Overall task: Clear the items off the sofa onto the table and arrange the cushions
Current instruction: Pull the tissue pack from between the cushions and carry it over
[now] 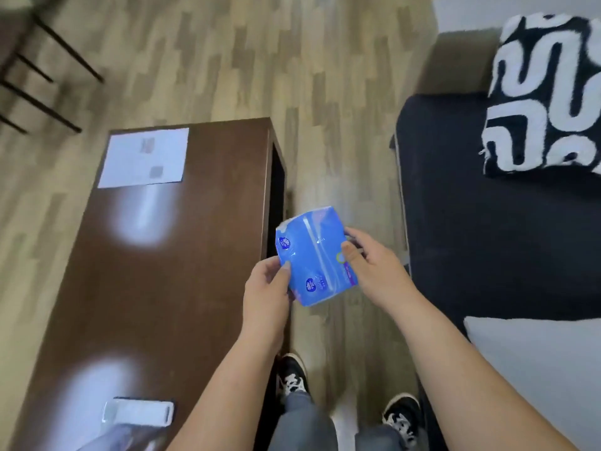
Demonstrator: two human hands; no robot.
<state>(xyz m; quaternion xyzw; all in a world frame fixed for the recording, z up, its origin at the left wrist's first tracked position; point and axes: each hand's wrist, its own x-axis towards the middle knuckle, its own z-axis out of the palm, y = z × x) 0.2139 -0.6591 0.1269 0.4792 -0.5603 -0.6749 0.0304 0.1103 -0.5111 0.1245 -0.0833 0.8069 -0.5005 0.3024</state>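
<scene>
Head view: 2 bare hands hold 1 soft blue plastic tissue pack (313, 257) in the air above the wooden plank floor (325, 92), in the gap between the table (169, 255) and the sofa (487, 222). The pack is a rounded rectangle of glossy, crinkled film with a pale strip down its middle and small white logos; it is tilted. The left hand (266, 288) pinches the pack's lower left edge, thumb on top and fingers curled beneath. The right hand (374, 265) grips the right edge the same way, thumb pressed on the film.

The table is a long rectangle of dark brown polished wood with 2 bright glare patches. A flat white sheet of paper (144, 157) lies at its far end, and a white oblong object (138, 413), too blurred to identify, lies at its near end.

The sofa seat is dark, matte fabric. On it rests 1 plush cushion (546, 96) with a black and white looped pattern. A smooth pale grey cushion (536, 362) lies nearer. 2 black and white sneakers (292, 374) stand on the floor below.
</scene>
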